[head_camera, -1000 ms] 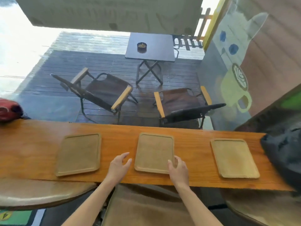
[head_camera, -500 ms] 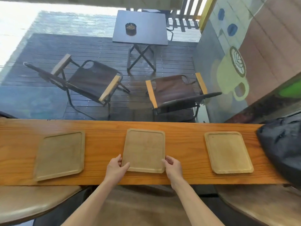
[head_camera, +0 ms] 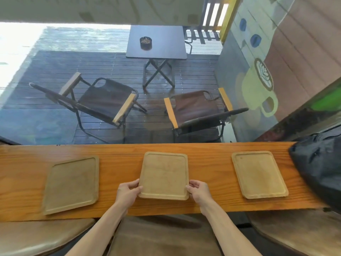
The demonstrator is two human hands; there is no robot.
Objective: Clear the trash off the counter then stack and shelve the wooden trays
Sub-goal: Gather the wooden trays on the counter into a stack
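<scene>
On the long orange-brown wooden counter (head_camera: 203, 154), the left hand (head_camera: 128, 194) and right hand (head_camera: 199, 192) grip the near corners of the middle pale rectangular wooden tray (head_camera: 164, 174), fingers curled around its edges, with matching trays left (head_camera: 72, 183) and right (head_camera: 259, 174) of it.

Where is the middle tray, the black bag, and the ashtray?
middle tray (head_camera: 163, 174), head view, bare center.
black bag (head_camera: 321, 163), head view, its top fabric.
ashtray (head_camera: 145, 42), head view, its dark side.

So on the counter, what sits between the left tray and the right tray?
In the head view, the middle tray lies between the left tray and right tray, gripped by the left hand and right hand; otherwise bare counter.
</scene>
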